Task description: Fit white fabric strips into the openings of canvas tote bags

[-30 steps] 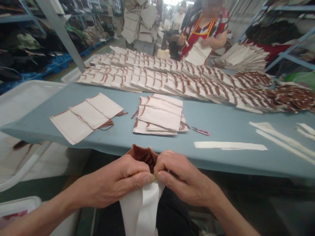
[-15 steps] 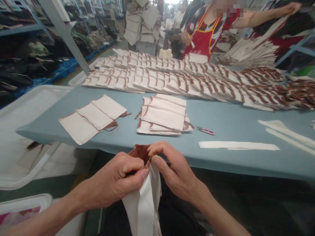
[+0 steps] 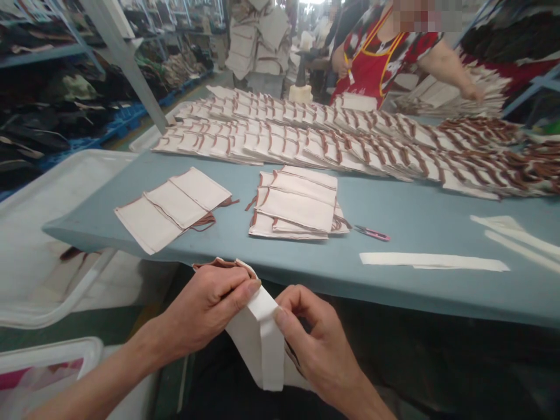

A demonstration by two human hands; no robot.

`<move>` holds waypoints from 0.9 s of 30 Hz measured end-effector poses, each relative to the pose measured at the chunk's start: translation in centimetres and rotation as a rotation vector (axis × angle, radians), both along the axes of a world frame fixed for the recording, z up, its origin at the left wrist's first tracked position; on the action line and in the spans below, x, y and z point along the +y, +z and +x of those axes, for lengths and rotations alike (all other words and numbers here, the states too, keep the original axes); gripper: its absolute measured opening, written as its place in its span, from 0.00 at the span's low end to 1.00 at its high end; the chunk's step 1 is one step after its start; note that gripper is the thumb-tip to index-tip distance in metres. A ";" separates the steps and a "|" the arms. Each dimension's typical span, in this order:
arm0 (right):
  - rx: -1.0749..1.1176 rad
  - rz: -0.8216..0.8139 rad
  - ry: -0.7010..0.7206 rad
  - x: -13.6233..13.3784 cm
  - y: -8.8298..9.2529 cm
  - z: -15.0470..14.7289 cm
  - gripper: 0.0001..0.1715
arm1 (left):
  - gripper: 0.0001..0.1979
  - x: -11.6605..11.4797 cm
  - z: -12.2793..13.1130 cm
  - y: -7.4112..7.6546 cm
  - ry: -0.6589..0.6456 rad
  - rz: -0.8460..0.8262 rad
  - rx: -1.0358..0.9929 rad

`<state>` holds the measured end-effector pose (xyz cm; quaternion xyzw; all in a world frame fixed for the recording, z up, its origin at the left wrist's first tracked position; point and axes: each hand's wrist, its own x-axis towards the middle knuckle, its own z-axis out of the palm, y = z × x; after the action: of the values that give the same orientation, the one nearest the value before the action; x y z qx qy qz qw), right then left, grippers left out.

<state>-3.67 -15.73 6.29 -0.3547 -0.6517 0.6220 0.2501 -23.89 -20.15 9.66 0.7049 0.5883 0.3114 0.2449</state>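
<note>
My left hand point(image 3: 219, 303) is closed on the brown-lined upper edge of a cream fabric piece point(image 3: 247, 344), thumb on top. A white strip point(image 3: 272, 350) lies over that piece and hangs down from my fingers. To its right, my right hand point(image 3: 315, 332) pinches the strip's edge between thumb and forefinger. Both hands are just in front of the table's near edge. On the table ahead lie a flat cream panel with brown seams point(image 3: 175, 207) and a small stack of similar panels point(image 3: 300, 201).
Pink-handled thread snips point(image 3: 371, 233) and loose white strips point(image 3: 433, 261) lie on the blue table point(image 3: 210, 245). Long overlapping rows of cream panels point(image 3: 280, 134) fill its far side. Across the table stands a co-worker in a red apron point(image 3: 367, 64). White bins point(image 3: 56, 181) stand at left.
My right hand has moved down and right, away from my left, and now pinches the white strip. The brown-lined opening has tipped left. The co-worker's outstretched arm has come down onto a pile.
</note>
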 end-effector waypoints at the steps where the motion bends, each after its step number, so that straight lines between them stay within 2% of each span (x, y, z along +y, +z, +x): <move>1: 0.015 -0.044 0.005 0.0 0.0 0.0 0.18 | 0.19 0.0 0.0 -0.1 0.002 0.003 0.008; 4: 0.033 -0.233 0.007 -0.4 -0.2 -0.2 0.20 | 0.19 -0.1 -0.1 -0.3 0.033 0.014 0.043; 7: 0.023 -0.356 0.019 -1.0 -0.6 -0.5 0.17 | 0.20 -0.1 -0.2 -0.7 0.073 0.038 0.038; 9: -0.064 -0.297 0.043 -1.3 -1.0 -0.4 0.13 | 0.20 -0.1 -0.3 -1.0 0.097 0.040 0.013; 12: -0.220 -0.117 0.117 -1.5 -1.4 0.4 0.10 | 0.20 0.0 -0.8 -1.6 0.144 -0.006 -0.044; 17: -0.215 -0.164 0.194 -1.5 -0.9 1.7 0.16 | 0.20 0.2 -1.3 -2.2 0.137 -0.084 -0.124; 19: -0.215 -0.109 0.201 -1.3 -0.5 1.6 0.16 | 0.21 0.2 -1.1 -2.2 0.108 -0.075 -0.109; 22: -0.202 -0.027 0.149 -1.0 -0.2 0.6 0.20 | 0.21 0.0 -0.5 -2.1 0.103 -0.050 -0.063; 27: -0.147 -0.188 -0.023 -0.8 -0.7 -1.6 0.28 | 0.20 -0.1 0.3 -1.7 0.139 0.029 -0.053</move>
<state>-5.23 -16.58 5.60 -0.4287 -0.6029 0.6499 0.1743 -23.60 -20.30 7.94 0.6575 0.6246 0.3544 0.2280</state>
